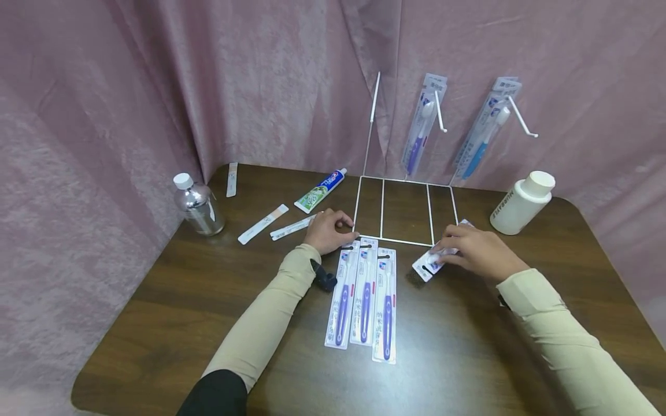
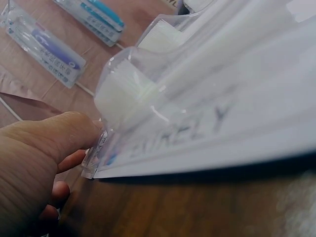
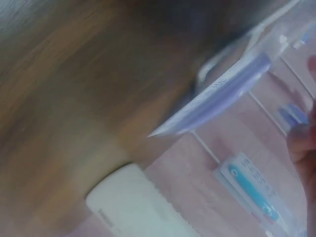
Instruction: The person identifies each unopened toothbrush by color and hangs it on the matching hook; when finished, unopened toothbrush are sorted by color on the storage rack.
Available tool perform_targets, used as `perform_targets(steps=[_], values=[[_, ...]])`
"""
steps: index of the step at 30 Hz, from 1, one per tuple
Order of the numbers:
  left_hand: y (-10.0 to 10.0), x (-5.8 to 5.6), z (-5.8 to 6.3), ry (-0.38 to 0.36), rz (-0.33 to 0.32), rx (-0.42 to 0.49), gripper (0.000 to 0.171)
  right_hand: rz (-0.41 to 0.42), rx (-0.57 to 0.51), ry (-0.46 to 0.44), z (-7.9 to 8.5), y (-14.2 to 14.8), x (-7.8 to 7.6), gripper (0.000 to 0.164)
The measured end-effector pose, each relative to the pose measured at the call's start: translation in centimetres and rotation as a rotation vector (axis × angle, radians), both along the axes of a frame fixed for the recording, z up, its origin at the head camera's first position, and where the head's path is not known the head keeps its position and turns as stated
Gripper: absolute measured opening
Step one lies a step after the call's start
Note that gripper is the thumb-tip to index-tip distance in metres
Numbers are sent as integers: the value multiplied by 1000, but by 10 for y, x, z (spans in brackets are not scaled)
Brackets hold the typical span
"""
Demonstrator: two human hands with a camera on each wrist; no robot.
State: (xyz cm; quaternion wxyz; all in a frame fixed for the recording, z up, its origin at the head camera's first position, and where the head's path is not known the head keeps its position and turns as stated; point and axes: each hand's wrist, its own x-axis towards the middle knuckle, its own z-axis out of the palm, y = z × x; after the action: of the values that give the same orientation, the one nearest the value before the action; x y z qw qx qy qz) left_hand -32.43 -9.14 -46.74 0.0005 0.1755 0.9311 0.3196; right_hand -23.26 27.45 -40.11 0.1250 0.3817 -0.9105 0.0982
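My right hand (image 1: pixel 477 249) pinches a packaged toothbrush (image 1: pixel 425 267), held slantwise over the table near the rack's front right corner. Its purple handle shows through the clear pack in the right wrist view. At the far end of three packaged purple toothbrushes (image 1: pixel 366 306) lying side by side is my left hand (image 1: pixel 326 232). In the left wrist view, its thumb (image 2: pixel 69 131) and forefinger pinch the end of a toothbrush pack (image 2: pixel 197 128) with white bristles.
A white wire rack (image 1: pixel 382 208) stands at the back, with toothbrush packs (image 1: pixel 424 124) on two of its hooks. Toothpaste (image 1: pixel 319 190), narrow paper strips (image 1: pixel 263 224) and a silvery bottle (image 1: pixel 199 205) are left. A white bottle (image 1: pixel 522 203) is right.
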Motion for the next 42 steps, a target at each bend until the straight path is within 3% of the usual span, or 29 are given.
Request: perform_targets(steps=[4, 7, 14, 17, 21, 24, 32, 36, 42], values=[[1, 1, 2, 4, 3, 2, 31, -43, -201, 140, 11, -4, 3, 27], [1, 0, 2, 5, 5, -3, 31, -140, -368, 224, 24, -13, 6, 28], [0, 1, -2, 6, 7, -4, 31, -351, -902, 343, 63, -48, 8, 19], [-1, 2, -2, 3, 6, -11, 31, -409, -996, 419, 82, -66, 5, 20], [-2, 2, -1, 3, 9, -12, 31, -510, -899, 513, 101, -87, -1, 29], [-1, 2, -1, 8, 5, -14, 31, -585, -813, 535, 109, -97, -5, 33], [1, 0, 0, 29, 8, -11, 31, -673, -767, 465, 117, -103, -17, 37], [2, 0, -3, 29, 7, -9, 31, -715, -716, 395, 118, -101, -36, 39], [0, 0, -4, 27, 8, 1, 30, -815, -645, 293, 123, -96, -77, 43]])
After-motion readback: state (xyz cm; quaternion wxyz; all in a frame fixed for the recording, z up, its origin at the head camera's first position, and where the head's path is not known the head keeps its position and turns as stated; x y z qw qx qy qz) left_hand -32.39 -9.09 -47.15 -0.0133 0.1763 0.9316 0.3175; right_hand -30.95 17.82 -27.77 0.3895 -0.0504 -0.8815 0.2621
